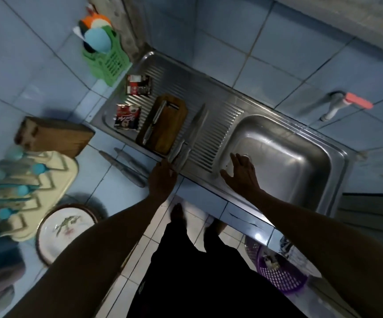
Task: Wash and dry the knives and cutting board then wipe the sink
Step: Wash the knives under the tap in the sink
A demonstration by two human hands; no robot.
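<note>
A steel sink (284,157) sits with its ribbed drainboard to the left of the basin. On that drainboard lies a wooden cutting board (169,125), a small steel knife (152,125) resting along its left side. Between board and basin lies a long steel knife (196,127), handle toward the sink's front edge. Two more knives (126,165) lie just off the sink's front-left corner.

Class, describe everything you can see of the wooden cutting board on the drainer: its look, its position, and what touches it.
The cutting board is brown wood, roughly rectangular with rounded corners and darker edges. It lies flat on the ribbed steel drainer, left of the sink basin, angled to the counter edge. A metal-handled knife lies along its left side, and a small metal object sits near its far end. Neither hand touches it.
</note>
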